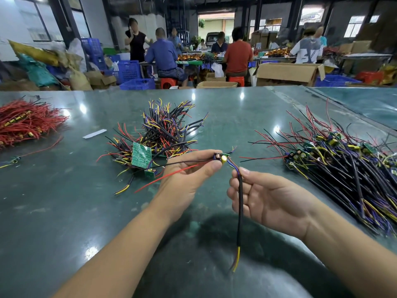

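Head view: the left hand (189, 168) pinches a small circuit board (221, 157) at centre, above the green table (64, 211). The right hand (272, 201) pinches the board's black cable (240, 203), which hangs toward 6 o'clock. Past the table's far edge at 12 o'clock, an open cardboard box (287, 74) and a blue crate (137, 84) hide their contents. A mixed wire pile (163, 130) lies at 12 o'clock and a wired-board pile (335, 168) at 3 o'clock; bare table spreads at 7 o'clock

A glossy dark-green table (64, 211) reflects ceiling lights; beyond its far edge, blue plastic crates (137, 83), open cardboard boxes (287, 74), barred windows (354, 26).
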Tool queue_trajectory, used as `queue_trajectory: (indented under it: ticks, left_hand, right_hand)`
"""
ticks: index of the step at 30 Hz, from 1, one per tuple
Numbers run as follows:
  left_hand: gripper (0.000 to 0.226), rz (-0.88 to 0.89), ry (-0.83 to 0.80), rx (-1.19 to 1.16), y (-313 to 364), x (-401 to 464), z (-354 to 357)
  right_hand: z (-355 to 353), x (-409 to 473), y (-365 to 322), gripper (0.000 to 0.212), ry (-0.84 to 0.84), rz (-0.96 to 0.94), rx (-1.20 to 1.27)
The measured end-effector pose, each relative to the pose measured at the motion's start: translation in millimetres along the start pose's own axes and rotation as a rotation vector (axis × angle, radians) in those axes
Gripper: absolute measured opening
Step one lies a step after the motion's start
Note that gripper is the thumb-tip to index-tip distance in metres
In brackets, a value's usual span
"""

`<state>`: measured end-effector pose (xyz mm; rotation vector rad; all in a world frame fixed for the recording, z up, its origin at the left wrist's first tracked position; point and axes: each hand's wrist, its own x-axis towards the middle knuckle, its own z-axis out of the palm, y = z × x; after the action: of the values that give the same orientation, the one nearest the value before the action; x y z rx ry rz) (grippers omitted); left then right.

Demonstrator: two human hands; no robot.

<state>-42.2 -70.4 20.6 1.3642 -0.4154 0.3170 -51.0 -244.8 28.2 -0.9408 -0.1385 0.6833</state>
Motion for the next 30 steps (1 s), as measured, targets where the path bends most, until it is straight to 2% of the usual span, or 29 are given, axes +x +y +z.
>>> queue_trajectory:
  ticks: [4, 7, 9, 12, 15, 18, 21, 25, 30]
  left_hand:
    - [0.017, -0.005, -0.004, 0.06, -2, 1, -1]
    - [0.02, 0.014, 0.064, 0.112, -5, 1, 0]
    - [0.02, 0.004, 0.08, 0.161, -9, 2, 0]
    - [0.014, -0.076, 0.054, 0.178, -13, 2, -2]
    - [0.011, -0.156, 0.016, 0.086, -15, 2, -3]
    - [0.01, -0.217, -0.064, -0.003, -14, 1, -1]
    - [0.006, -0.244, -0.097, -0.054, -14, 0, -1]
    - [0.007, -0.275, -0.085, -0.124, -13, 1, -2]
    - [0.006, -0.317, -0.072, -0.12, -13, 1, -4]
  right_hand:
    - [5, 2, 2, 0.009, 0.15, -0.147, -0.118]
    - [6, 6, 6, 0.008, 0.271, -0.31, -0.304]
    - [3, 9, 8, 0.014, 0.373, -0.431, -0.609]
    - [-1, 9, 10, 0.019, 0.471, -0.634, -1.194]
    - [-2, 9, 12, 0.016, 0.492, -0.792, -1.461]
    - [-5, 12, 13, 0.015, 0.505, -0.735, -1.492]
    - [-12, 14, 12, 0.018, 0.499, -0.585, -1.355]
    - [-13, 12, 9, 0.015, 0.474, -0.63, -1.131]
    - [-7, 11, 14, 0.02, 0.45, -0.665, -1.271]
